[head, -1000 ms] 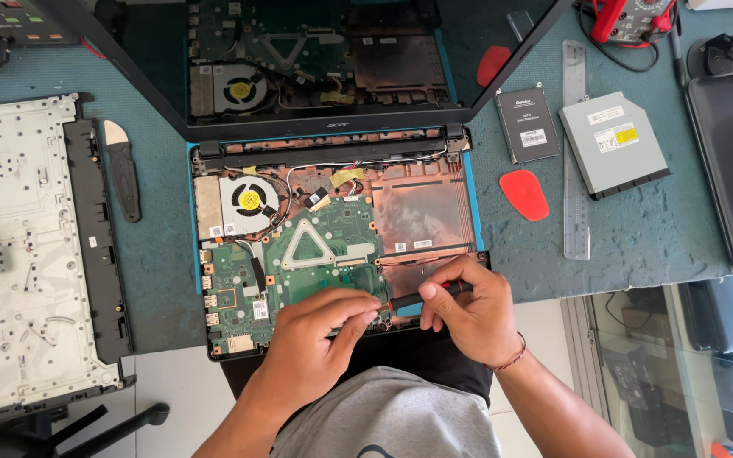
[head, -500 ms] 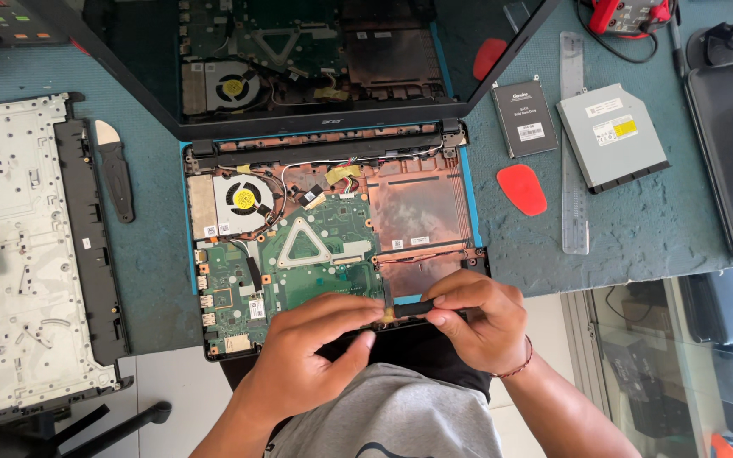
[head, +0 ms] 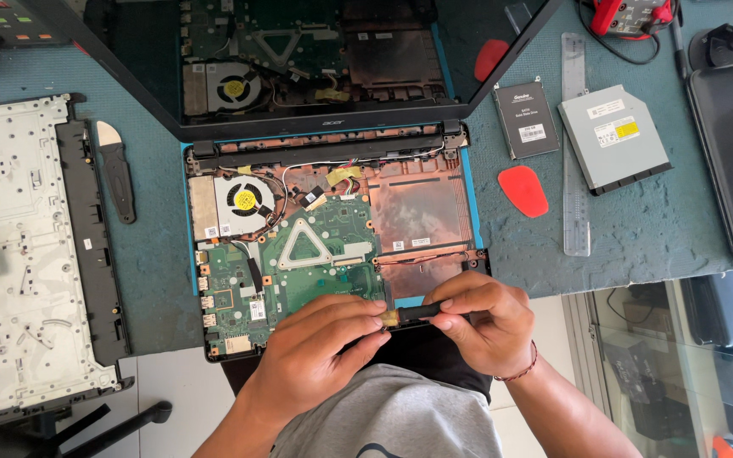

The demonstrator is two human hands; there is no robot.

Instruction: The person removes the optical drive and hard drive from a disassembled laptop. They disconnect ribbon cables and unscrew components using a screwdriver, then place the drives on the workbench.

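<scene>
- The left hand [head: 316, 352] and right hand [head: 484, 326] meet at the near edge of the open laptop base [head: 332, 246]; together they hold a small dark tool [head: 413, 314] with a pale tip, lying level between them
- Left fingers are curled, pinching the pale end; right fingers are closed round the dark shaft; whether the tool touches the board I cannot tell
- The base holds a green board [head: 299, 263], a fan [head: 243, 202] at its far left, thin wires near the hinge, and a bare copper-coloured bay [head: 417, 208] on the right
- The screen lid [head: 299, 59] stands open behind, mirroring the insides
- On the blue mat [head: 154, 246]: a keyboard cover [head: 19, 254] turned underside up at left; a black pry tool [head: 116, 174] just beside it
- Right of the base: a red pick [head: 523, 191]; a clear ruler [head: 576, 144]; a flat black drive [head: 526, 119]; a grey optical drive [head: 612, 137], all apart from the hands
</scene>
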